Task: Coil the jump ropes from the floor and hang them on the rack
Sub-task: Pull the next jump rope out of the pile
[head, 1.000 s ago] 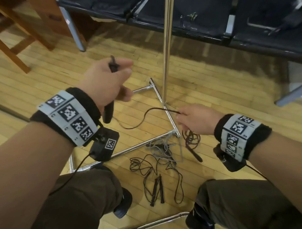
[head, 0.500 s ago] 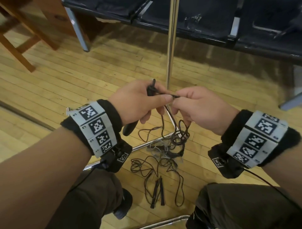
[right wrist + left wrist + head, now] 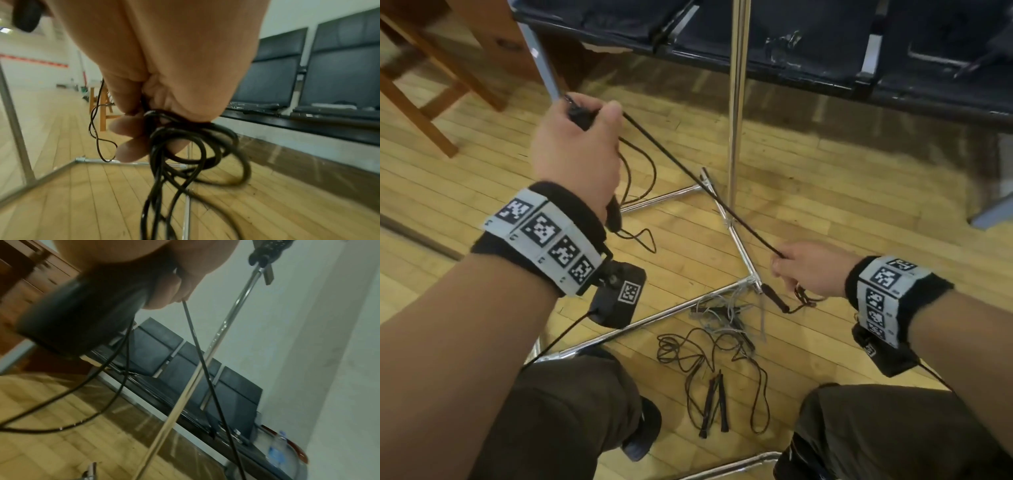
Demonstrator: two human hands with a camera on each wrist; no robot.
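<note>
The left hand gripped the handle far-left, the right hand pinched coils near-right, the rope ran taut diagonally between.

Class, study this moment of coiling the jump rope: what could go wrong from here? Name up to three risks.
1. The taut cord runs from the left hand to the right hand across the rack's base bar; it may snag there.
2. The loops under the right hand look loose and uneven; they might slip out or tangle.
3. The dangling handle hangs just above the grey rope on the floor and could catch it.
</note>
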